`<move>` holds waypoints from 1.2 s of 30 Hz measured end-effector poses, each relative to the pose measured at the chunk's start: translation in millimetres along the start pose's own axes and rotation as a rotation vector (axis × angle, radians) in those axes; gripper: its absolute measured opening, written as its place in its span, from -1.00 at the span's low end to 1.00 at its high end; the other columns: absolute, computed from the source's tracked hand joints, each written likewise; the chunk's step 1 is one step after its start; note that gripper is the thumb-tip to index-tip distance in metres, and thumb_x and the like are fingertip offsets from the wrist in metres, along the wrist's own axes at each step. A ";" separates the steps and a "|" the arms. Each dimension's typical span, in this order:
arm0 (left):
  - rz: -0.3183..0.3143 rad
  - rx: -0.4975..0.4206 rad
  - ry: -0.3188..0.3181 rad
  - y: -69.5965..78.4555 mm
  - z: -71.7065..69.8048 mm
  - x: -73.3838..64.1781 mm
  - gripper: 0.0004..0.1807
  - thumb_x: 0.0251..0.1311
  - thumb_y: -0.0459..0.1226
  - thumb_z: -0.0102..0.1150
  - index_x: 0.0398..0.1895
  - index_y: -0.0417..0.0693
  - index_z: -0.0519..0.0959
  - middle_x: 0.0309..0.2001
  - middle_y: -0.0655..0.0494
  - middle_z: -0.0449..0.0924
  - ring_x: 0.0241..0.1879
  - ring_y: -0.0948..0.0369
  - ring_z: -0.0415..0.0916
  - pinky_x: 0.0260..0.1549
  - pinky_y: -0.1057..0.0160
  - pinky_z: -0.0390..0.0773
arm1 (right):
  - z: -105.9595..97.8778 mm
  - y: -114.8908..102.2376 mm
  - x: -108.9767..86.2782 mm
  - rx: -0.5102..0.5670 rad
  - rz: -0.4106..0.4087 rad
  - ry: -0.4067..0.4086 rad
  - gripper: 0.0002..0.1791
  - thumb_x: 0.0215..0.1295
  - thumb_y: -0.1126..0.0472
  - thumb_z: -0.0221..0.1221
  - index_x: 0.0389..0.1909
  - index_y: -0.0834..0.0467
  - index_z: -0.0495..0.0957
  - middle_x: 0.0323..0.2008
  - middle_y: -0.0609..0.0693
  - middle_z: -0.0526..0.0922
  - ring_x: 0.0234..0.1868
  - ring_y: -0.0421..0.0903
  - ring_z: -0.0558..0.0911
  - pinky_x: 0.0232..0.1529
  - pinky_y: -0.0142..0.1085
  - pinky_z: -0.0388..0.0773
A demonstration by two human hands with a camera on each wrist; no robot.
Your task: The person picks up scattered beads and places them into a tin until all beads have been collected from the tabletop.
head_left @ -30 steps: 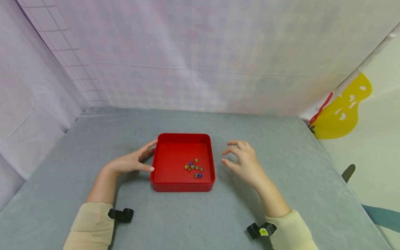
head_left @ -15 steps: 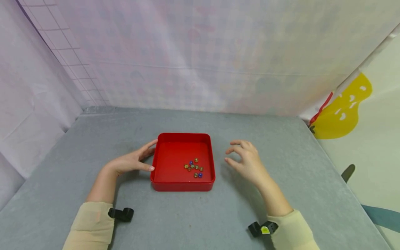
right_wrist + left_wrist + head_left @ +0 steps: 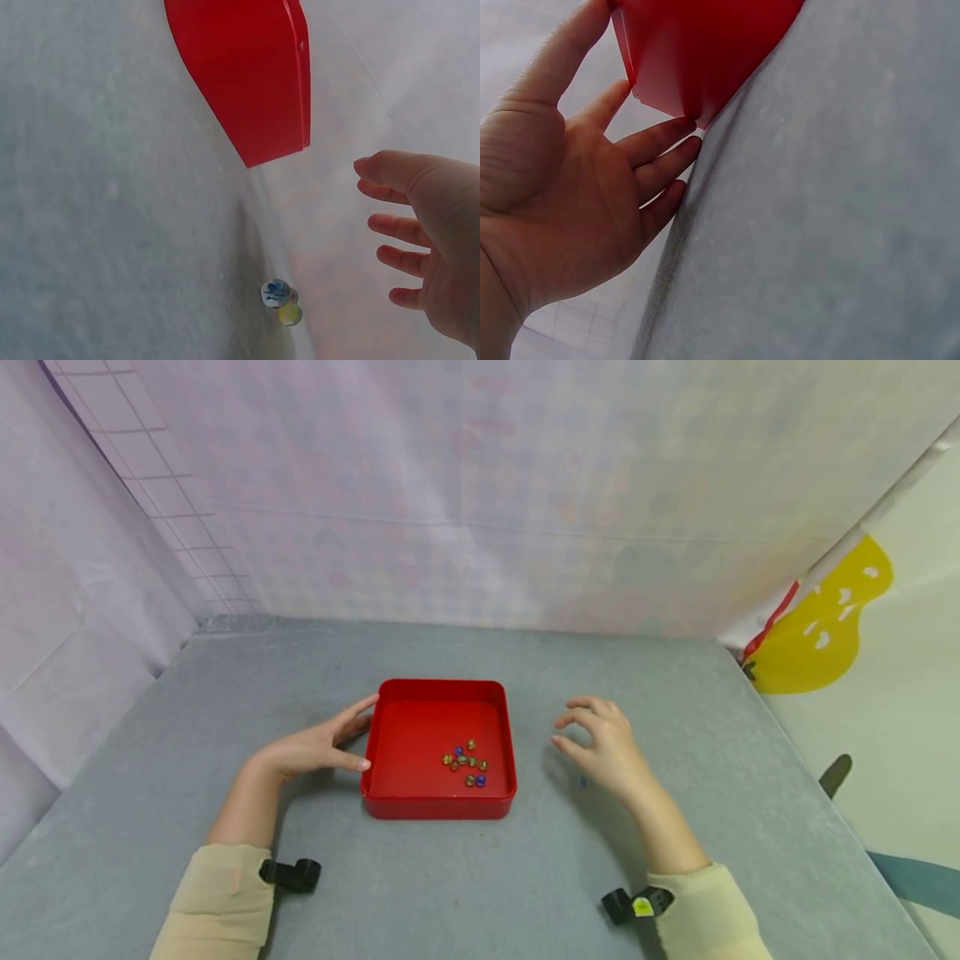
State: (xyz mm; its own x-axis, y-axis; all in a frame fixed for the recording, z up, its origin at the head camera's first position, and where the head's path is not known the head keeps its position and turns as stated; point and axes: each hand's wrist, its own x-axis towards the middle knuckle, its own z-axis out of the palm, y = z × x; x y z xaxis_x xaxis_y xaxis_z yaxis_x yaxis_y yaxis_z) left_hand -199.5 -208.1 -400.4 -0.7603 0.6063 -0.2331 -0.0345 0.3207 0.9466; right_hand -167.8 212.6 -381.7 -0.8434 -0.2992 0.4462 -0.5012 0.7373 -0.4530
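Observation:
A square red tray [image 3: 420,727] sits on the grey table, with several small glass marbles [image 3: 462,761], amber-green and blue, clustered toward its front right. My left hand [image 3: 318,750] touches the tray's left side, thumb and fingers spread along it; in the left wrist view its fingertips reach the red wall [image 3: 697,60]. Right of the tray, my right hand [image 3: 600,747] hovers with loosely bent fingers and nothing between them. A blue marble [image 3: 583,782] shows on the table by that hand. In the right wrist view, a blue-and-white marble [image 3: 275,292] and a yellowish one [image 3: 290,314] lie together.
The grey cloth-covered table [image 3: 450,885] reaches back to a pale curtain [image 3: 480,527]. Another white curtain [image 3: 82,568] hangs at the left. On the right, a white sheet carries a yellow printed shape [image 3: 817,643].
My right hand has drifted right, away from the tray, and a blue marble now shows beside it. My left hand and the tray have stayed in place.

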 end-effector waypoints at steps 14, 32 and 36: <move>-0.004 0.010 0.009 3.1 1.6 -0.1 0.05 0.18 -0.31 0.29 0.54 0.16 -0.23 0.50 -0.15 -0.24 0.45 -0.10 -0.31 0.24 -0.31 -0.08 | -6.5 16.3 -1.8 0.013 0.053 0.017 -0.84 0.07 0.34 0.37 -0.33 0.20 0.62 -0.03 0.22 0.56 0.08 0.27 0.40 0.12 0.16 0.18; -0.011 0.007 0.009 1.2 1.0 -0.2 0.04 0.18 -0.30 0.29 0.54 0.17 -0.22 0.50 -0.14 -0.24 0.45 -0.10 -0.31 0.23 -0.32 -0.04 | -10.3 32.9 -5.9 0.027 0.119 -0.014 -0.86 0.12 0.31 0.34 -0.29 0.20 0.61 0.00 0.25 0.54 0.12 0.28 0.36 0.16 0.15 0.15; -0.014 0.002 0.012 1.3 1.1 -0.3 0.04 0.17 -0.30 0.29 0.54 0.17 -0.21 0.50 -0.14 -0.24 0.45 -0.10 -0.31 0.23 -0.32 -0.04 | -9.5 38.0 -7.5 0.027 0.136 -0.029 -0.85 0.13 0.29 0.34 -0.28 0.20 0.61 0.01 0.25 0.53 0.13 0.28 0.35 0.16 0.17 0.15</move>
State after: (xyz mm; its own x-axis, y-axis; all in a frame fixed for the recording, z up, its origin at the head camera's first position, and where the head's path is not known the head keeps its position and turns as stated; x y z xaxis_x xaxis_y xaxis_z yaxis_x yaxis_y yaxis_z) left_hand -198.6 -207.1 -399.3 -0.7672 0.5935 -0.2433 -0.0437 0.3301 0.9429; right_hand -178.6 248.6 -395.0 -0.9089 -0.2157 0.3568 -0.3869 0.7555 -0.5287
